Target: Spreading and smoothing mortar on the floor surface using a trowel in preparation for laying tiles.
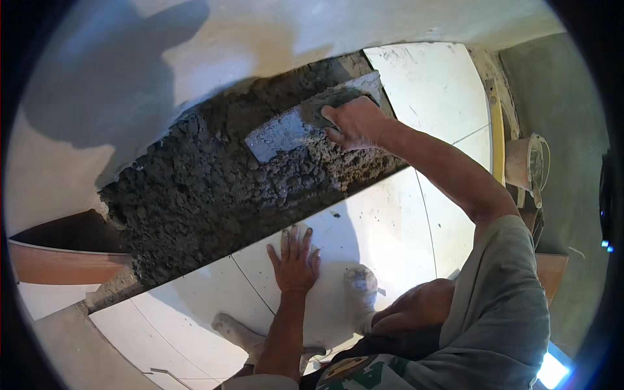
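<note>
My right hand (357,123) is closed round the grip of a plastering trowel (279,135), a long flat blade smeared with mortar. The blade lies on a bed of dark, lumpy wet mortar (188,175) along the wall. Behind my fingers the grip is mostly hidden. On a white floor tile (338,240), just this side of the mortar's straight edge, my left hand (296,263) rests flat with its fingers spread and holds nothing.
White tiles (435,84) also lie beyond the mortar at the far right. A yellow level-like bar (497,130) and a bucket (520,162) stand along the right wall. At the left is a brown curved-looking panel (65,263). My feet in light socks (361,289) are on the tiles.
</note>
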Motion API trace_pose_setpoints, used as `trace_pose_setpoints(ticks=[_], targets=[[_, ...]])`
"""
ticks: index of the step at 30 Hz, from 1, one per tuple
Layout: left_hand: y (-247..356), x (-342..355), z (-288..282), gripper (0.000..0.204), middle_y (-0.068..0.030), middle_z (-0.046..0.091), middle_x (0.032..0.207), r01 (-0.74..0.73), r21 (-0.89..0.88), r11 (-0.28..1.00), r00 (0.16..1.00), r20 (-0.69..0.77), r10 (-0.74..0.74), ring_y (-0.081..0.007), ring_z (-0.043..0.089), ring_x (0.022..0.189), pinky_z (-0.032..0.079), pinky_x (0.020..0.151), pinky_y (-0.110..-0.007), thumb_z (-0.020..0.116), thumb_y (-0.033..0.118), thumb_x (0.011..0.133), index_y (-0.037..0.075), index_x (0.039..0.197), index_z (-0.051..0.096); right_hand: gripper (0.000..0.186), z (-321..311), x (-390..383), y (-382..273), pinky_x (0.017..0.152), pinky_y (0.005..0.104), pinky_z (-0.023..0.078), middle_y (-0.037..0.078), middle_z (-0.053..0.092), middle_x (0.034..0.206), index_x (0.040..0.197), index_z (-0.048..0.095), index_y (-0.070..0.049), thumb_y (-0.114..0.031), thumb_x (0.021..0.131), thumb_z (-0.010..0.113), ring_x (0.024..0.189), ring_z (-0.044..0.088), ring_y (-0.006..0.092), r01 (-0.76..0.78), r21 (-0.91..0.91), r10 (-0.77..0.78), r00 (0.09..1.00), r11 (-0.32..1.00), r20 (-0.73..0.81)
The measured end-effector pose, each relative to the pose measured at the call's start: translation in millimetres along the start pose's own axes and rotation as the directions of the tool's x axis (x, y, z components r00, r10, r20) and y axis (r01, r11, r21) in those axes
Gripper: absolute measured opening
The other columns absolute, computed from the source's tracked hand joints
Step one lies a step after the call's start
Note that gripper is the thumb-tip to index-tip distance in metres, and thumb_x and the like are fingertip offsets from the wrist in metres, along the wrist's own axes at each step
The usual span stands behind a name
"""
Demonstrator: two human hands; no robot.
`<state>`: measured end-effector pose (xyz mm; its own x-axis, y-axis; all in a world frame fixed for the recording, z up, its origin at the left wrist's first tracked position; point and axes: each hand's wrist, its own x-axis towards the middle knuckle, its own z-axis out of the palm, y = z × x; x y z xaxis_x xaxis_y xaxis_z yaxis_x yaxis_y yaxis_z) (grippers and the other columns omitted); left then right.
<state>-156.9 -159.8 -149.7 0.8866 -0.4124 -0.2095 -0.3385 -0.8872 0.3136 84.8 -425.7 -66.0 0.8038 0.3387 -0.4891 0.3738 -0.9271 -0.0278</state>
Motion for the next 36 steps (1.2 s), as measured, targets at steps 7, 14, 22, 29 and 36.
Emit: trace_pose_setpoints(ticks=[7, 14, 22, 29, 36], targets=[[5, 3, -1, 0.061, -0.0078, 0.037, 0.145, 0.051, 0.016, 0.999, 0.995, -0.083, -0.049, -0.0280, 0.031, 0.136, 0.019, 0.109, -0.059, 0.052, 0.041, 0.089, 0.016, 0.142, 0.037, 0.036, 17, -33, -9, 0.066, 0.0456, 0.051, 0.014, 0.065, 0.069, 0.106, 0.054, -0.007, -0.036, 0.085, 0.057, 0.071, 0.066, 0.0348, 0.031, 0.073, -0.023, 0.993, 0.997, -0.113], [-2, 19, 1, 0.056, -0.0091, 0.045, 0.135, 0.069, 0.025, 0.997, 0.975, -0.212, -0.062, -0.0291, 0.037, 0.130, 0.021, 0.109, -0.054, 0.052, 0.036, 0.090, 0.013, 0.140, 0.040, 0.034, 15, -49, -17, 0.063, 0.0451, 0.052, 0.015, 0.064, 0.068, 0.101, 0.057, -0.007, -0.035, 0.082, 0.059, 0.070, 0.066, 0.0332, -0.004, 0.139, 0.035, 0.974, 0.990, -0.223], [1, 20, 0, 0.055, -0.0072, 0.043, 0.136, 0.069, 0.024, 0.997, 0.978, -0.199, -0.063, -0.0276, 0.037, 0.130, 0.022, 0.109, -0.054, 0.051, 0.036, 0.091, 0.014, 0.139, 0.040, 0.033, 46, -68, -16, 0.065, 0.0459, 0.051, 0.017, 0.064, 0.069, 0.101, 0.057, -0.007, -0.036, 0.084, 0.057, 0.068, 0.065, 0.0343, -0.207, 0.204, 0.232, 0.966, 0.957, -0.110], [0, 19, -1, 0.055, -0.0103, 0.043, 0.136, 0.066, 0.036, 0.997, 0.977, -0.207, -0.057, -0.0295, 0.035, 0.131, 0.021, 0.109, -0.055, 0.052, 0.033, 0.090, 0.012, 0.139, 0.039, 0.034, 26, -68, -9, 0.062, 0.0453, 0.050, 0.015, 0.062, 0.067, 0.103, 0.055, -0.010, -0.039, 0.085, 0.058, 0.065, 0.064, 0.0323, -0.183, 0.290, 0.236, 0.958, 0.939, -0.161], [1, 20, 1, 0.055, -0.0103, 0.043, 0.136, 0.062, -0.003, 0.998, 0.977, -0.206, -0.061, -0.0299, 0.036, 0.131, 0.021, 0.109, -0.055, 0.052, 0.033, 0.090, 0.012, 0.139, 0.039, 0.036, 46, -70, -26, 0.066, 0.0460, 0.052, 0.016, 0.065, 0.072, 0.107, 0.056, -0.008, -0.037, 0.085, 0.056, 0.072, 0.066, 0.0334, -0.105, 0.151, 0.108, 0.994, 0.983, -0.007]])
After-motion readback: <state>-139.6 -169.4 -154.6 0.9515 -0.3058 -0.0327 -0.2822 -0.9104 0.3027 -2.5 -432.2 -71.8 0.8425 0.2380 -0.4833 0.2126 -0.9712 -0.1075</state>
